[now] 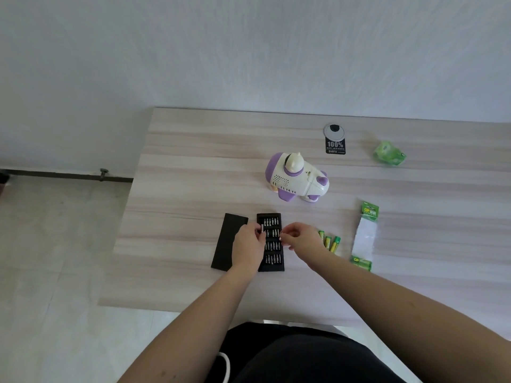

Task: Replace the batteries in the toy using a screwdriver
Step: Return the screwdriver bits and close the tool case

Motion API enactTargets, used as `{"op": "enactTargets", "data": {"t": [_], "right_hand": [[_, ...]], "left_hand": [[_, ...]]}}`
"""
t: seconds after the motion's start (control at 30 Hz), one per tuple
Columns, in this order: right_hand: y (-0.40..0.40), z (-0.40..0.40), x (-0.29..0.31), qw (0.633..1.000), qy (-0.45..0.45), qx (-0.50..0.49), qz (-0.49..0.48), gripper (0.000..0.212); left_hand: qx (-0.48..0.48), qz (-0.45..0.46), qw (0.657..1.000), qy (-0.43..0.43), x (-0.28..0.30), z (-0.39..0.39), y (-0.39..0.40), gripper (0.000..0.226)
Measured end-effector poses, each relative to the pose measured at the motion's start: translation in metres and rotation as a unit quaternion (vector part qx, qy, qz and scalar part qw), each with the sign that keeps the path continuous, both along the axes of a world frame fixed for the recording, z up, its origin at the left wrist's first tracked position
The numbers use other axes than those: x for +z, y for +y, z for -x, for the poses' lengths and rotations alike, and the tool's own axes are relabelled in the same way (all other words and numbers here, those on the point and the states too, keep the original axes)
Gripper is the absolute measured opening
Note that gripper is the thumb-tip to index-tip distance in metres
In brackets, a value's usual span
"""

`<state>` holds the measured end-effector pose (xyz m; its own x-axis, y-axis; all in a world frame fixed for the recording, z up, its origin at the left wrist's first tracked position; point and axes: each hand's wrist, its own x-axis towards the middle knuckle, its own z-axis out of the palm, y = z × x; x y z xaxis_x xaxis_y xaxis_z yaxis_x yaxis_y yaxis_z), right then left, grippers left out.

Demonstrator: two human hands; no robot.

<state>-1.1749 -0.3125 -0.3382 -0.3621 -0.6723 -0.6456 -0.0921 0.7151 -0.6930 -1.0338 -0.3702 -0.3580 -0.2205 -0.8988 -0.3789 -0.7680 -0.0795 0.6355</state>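
Observation:
A white and purple toy (297, 178) stands upright on the wooden table (193, 189), beyond my hands. An open black screwdriver bit case (271, 241) lies in front of me, with its black lid (228, 241) to its left. My left hand (249, 243) hovers over the case's left edge and pinches a thin silver screwdriver handle (262, 228). My right hand (300, 239) reaches over the case's right edge, its fingertips pinched together on something too small to make out. Three loose green and yellow batteries (330, 241) lie just right of my right hand.
A torn battery pack (365, 239) lies right of the loose batteries. A crumpled green wrapper (389, 153) sits at the far right. A round cable grommet (334, 131) with a black label (335, 147) is behind the toy. The table's left edge drops to tiled floor (55, 258).

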Motion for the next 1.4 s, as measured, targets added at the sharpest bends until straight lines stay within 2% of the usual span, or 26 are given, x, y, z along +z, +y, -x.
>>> {"op": "enactTargets", "data": {"t": [0.2, 0.4, 0.6, 0.8, 1.4], "right_hand": [[-0.005, -0.002, -0.004, 0.999, 0.028, 0.023, -0.007, 0.002], [-0.015, -0.001, -0.002, 0.995, 0.073, 0.061, -0.010, 0.007], [-0.028, -0.001, -0.001, 0.982, 0.122, 0.146, -0.014, 0.015], [-0.031, -0.002, -0.005, 0.979, 0.130, 0.152, -0.036, 0.018], [-0.029, -0.003, -0.011, 0.979, 0.134, 0.152, -0.033, 0.018]], "left_hand": [[0.012, 0.001, 0.999, 0.040, -0.002, -0.004, 0.005, 0.030], [0.000, -0.017, 0.999, 0.049, -0.010, -0.010, 0.006, 0.023], [-0.014, -0.022, 0.999, 0.035, -0.011, -0.009, 0.004, 0.026], [-0.023, -0.033, 0.999, 0.001, -0.008, -0.005, 0.001, 0.030], [-0.018, -0.042, 0.999, -0.015, -0.005, -0.003, 0.000, 0.031]]}}
